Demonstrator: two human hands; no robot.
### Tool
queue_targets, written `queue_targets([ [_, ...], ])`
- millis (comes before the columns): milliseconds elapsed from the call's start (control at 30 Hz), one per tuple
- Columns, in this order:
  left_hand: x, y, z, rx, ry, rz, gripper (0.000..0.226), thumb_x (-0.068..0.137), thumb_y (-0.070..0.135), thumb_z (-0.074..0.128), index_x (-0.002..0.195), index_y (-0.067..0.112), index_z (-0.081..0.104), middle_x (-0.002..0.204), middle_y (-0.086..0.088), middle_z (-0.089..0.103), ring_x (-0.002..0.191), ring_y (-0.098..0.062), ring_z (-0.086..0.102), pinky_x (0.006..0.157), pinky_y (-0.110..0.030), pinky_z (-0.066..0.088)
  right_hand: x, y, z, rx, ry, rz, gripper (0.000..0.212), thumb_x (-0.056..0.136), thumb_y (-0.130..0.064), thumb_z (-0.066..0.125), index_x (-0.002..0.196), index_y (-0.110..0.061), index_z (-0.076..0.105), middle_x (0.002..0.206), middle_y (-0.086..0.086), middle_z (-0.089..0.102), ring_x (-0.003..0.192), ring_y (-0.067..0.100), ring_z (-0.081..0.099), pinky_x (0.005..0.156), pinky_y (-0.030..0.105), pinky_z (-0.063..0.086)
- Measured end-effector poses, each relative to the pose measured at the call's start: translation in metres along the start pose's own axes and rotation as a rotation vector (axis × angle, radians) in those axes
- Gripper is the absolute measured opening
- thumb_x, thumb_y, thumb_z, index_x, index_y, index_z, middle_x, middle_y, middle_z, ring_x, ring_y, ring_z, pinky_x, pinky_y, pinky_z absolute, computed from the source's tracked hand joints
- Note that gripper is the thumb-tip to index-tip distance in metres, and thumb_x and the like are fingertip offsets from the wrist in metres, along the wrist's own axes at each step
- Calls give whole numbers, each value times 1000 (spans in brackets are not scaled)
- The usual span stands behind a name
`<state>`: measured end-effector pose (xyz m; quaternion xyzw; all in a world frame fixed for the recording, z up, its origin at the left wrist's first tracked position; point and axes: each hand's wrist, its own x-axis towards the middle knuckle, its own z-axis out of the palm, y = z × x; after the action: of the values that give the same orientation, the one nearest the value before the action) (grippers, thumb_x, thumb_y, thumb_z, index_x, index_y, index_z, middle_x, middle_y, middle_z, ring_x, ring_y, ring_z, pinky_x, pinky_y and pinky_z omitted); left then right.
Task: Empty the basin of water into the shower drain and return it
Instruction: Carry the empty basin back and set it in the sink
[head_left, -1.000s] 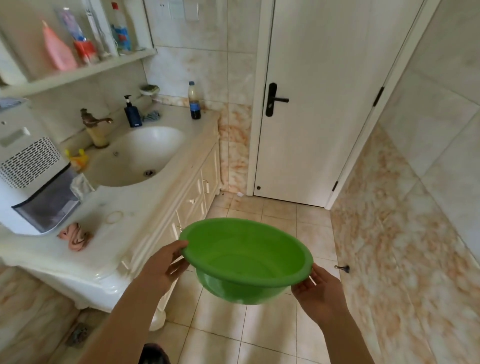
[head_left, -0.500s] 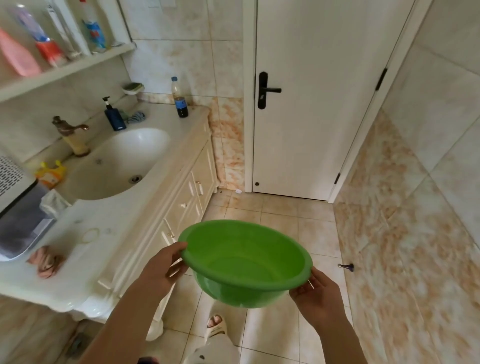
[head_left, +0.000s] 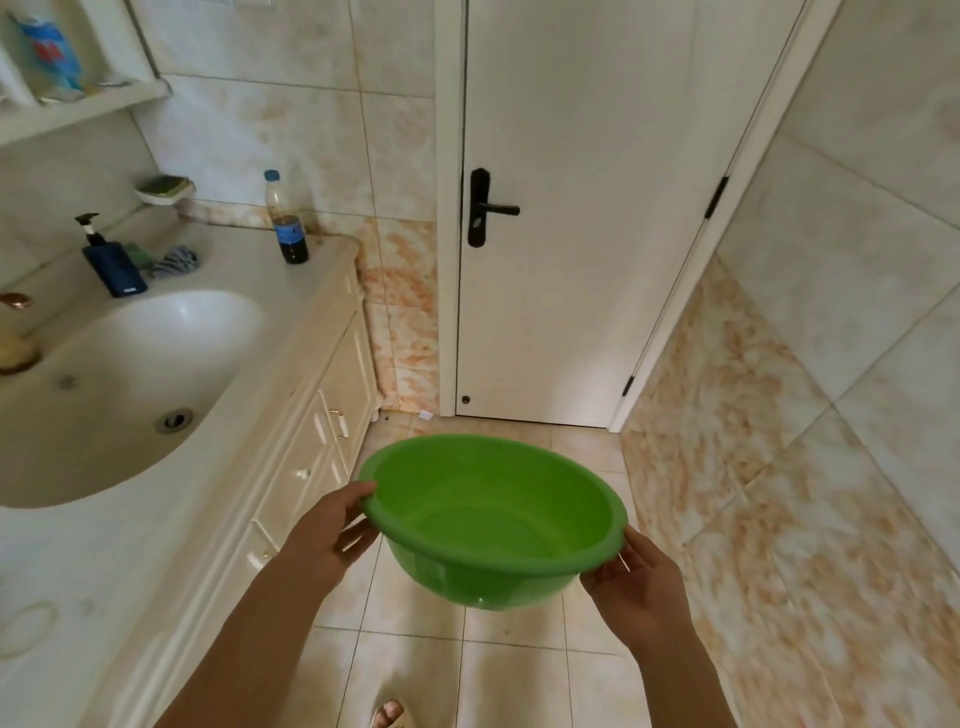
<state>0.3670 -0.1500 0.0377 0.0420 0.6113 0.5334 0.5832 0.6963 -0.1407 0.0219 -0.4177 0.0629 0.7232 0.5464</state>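
Far left, I see the counter (head_left: 291, 332) with its oval sink (head_left: 119, 384) sunk into it; a dark blue pump bottle (head_left: 111, 265) stands behind the sink, and a clear bottle (head_left: 285, 218) with dark liquid in its lower part stands near the counter's far corner by the wall. A soap dish (head_left: 165, 189) sits on the wall above them. Below the counter edge run the cream cabinet drawers (head_left: 311, 457).

My left hand (head_left: 324, 535) is closed on the near-left rim of the green basin (head_left: 488, 514) — thumb over the lip, fingers curled beneath. The basin hangs in mid-air over the tiled floor (head_left: 519, 675), tipped slightly towards me, and I cannot tell whether any water lies in the bottom. My right hand (head_left: 636, 587) pinches the rim on the near-right side, fingers under it.

Beyond the basin stands the white door (head_left: 597, 234), shut, with a black lever handle (head_left: 485, 208). To the right rises a marbled tile wall (head_left: 831, 415). A sandalled foot (head_left: 392, 714) shows at the bottom edge.
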Motion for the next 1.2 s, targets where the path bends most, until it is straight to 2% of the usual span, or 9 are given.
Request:
queue_targets([
  [167,47,45,-7,-3,-6,-8,23,80,17,76,101,12,67,97,-8,72,90,-23,64,68,-32,54,35,15,52,-30,17,5,17,76,-9,62,92,-5,62,83,10,55,76,24,53,72,36,46],
  [400,97,90,-23,-54,6,-2,16,81,15,75,95,12,67,93,-8,73,92,-23,66,67,-33,54,78,35,113,-96,3,21,9,85,-12,57,91,-6,60,85,10,56,78,26,54,78,37,45],
  [600,122,110,-44,-108,54,-4,25,81,16,74,105,11,69,100,-8,74,97,-22,66,71,-33,54,112,46,154,-151,-40,83,8,85,-11,57,90,-6,59,79,9,52,72,22,49,74,34,44],
  [700,132,118,-54,-149,101,9,24,82,16,74,105,11,69,99,-7,75,98,-22,66,73,-33,55,135,54,180,-201,-55,120,7,85,-11,57,89,-5,59,78,9,54,73,22,51,74,34,45],
  [800,141,127,-61,-189,166,35,19,81,16,75,100,12,70,84,-2,78,97,-21,67,73,-33,55,162,60,205,-250,-99,172,11,85,-11,57,94,-6,60,85,10,57,81,25,53,85,36,42],
  [867,146,136,-65,-221,210,66,19,81,17,75,98,14,70,78,1,78,96,-20,67,72,-33,54,182,64,227,-303,-132,229,13,85,-12,56,95,-5,60,87,11,59,82,26,54,86,36,42],
  [1033,158,166,-57,-319,326,151,22,79,16,76,99,13,69,87,-2,76,92,-19,66,70,-32,53,225,62,300,-405,-244,317,9,85,-12,56,90,-6,60,81,10,56,73,23,50,81,36,43],
  [1200,169,186,-32,-393,411,215,13,81,16,73,92,14,67,81,-2,72,82,-20,64,68,-33,52,261,47,364,-477,-343,349,8,88,-12,53,87,-7,58,74,7,53,70,21,48,82,36,42],
])
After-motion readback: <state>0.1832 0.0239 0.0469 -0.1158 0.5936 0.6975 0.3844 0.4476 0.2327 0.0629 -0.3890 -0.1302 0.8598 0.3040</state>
